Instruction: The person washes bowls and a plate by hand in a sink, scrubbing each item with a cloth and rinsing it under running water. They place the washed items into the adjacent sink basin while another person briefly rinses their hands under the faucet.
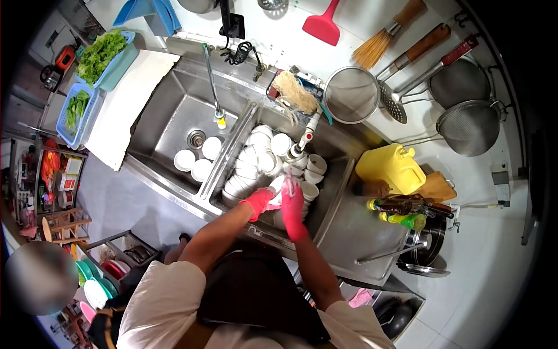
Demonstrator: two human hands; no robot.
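Both my hands wear pink rubber gloves and meet over the right sink basin [326, 205]. My left hand [260, 203] is closed on the edge of a small white bowl [278, 184]. Against the same bowl's right side, my right hand [292, 200] has its fingers closed; what they hold, if anything, is hidden. Many white bowls [243, 168] lie stacked and tilted around my hands in this basin. Three more white bowls [201, 170] sit beside the drain in the left basin [168, 125].
A tap [212, 87] reaches over the divider. Behind the basin is a caddy with a fibre scrubber [295, 93]. A yellow jug [389, 168] and bottles [401, 221] stand right. Strainers [351, 96] hang on the wall. Left are greens in baskets [75, 125] and a person [104, 326].
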